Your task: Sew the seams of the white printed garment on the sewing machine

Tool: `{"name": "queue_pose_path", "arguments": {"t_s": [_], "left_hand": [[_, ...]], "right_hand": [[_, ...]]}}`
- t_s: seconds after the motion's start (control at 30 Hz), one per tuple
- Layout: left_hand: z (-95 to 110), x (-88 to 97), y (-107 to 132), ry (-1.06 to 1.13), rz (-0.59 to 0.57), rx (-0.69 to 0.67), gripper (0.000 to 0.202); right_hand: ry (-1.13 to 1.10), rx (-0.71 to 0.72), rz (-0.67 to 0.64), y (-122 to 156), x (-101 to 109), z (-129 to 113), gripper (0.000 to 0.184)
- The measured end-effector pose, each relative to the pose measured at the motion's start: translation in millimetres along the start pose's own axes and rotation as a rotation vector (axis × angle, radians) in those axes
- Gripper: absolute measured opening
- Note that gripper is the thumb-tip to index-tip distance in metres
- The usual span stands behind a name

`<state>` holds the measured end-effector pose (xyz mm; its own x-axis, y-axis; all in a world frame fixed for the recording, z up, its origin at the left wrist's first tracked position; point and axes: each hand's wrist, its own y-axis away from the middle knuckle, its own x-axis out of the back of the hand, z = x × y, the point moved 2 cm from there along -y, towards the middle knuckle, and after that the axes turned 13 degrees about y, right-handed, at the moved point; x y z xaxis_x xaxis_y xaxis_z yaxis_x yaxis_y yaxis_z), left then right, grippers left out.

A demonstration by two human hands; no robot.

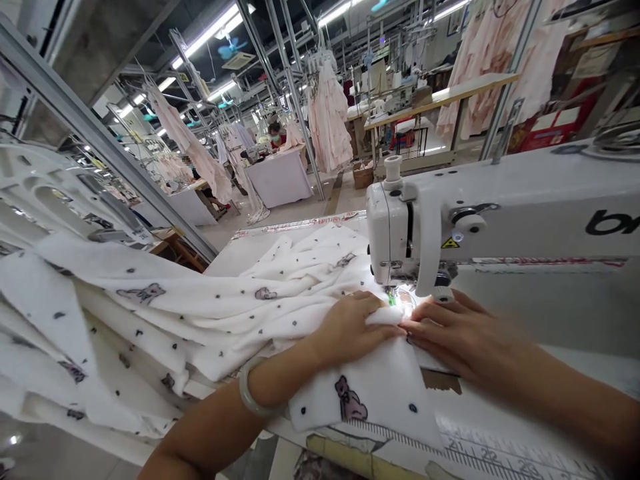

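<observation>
White fabric (pixel 285 310), bear and small dark-spot print, bunched over the middle of the work surface (pixel 233 253), spills past its left edge in loose folds. A flat part with one bear reaches the near edge, overlapping the printed ruler strip (pixel 493 457) there. Left hand (pixel 350 327) lies on the fabric, narrow, a raised fold held between thumb and fingers, just beside the lit needle area. Bangle (pixel 245 387) on left wrist. Right hand (pixel 445 330) sits right of the needle, fingers together, tips at the fabric's edge; cannot tell if it grips or only presses. Forearm blurred. White sewing machine (pixel 505 207) stands on the right part of the surface, head above the fingertips; needle itself too glary to make out. Red-lettered tape (pixel 305 223) runs along the far edge. Beyond: pale pink garments (pixel 327 120) hanging, wood-edged table (pixel 445 97).
</observation>
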<state>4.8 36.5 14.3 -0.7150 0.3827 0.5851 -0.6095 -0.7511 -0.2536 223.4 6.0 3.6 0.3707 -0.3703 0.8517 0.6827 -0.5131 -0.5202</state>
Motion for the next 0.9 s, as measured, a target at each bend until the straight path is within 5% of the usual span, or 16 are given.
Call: {"name": "queue_pose_path", "arguments": {"t_s": [0.33, 0.57, 0.7, 0.9], "left_hand": [[0, -11.7, 4, -0.409, -0.038, -0.135, 0.012], [6, -10.0, 9, -0.764, -0.204, -0.352, 0.015], [10, -7.0, 11, -0.785, -0.264, -0.493, 0.02], [5, -7.5, 14, -0.724, -0.316, -0.429, 0.02]], "right_hand": [[0.079, -0.029, 0.043, 0, -2, -6, 0.039], [0.121, -0.039, 0.047, -1, -3, -7, 0.041], [0.126, -0.041, 0.029, 0, -1, -6, 0.04], [0.197, 0.038, 0.091, 3, 1, -5, 0.031]]}}
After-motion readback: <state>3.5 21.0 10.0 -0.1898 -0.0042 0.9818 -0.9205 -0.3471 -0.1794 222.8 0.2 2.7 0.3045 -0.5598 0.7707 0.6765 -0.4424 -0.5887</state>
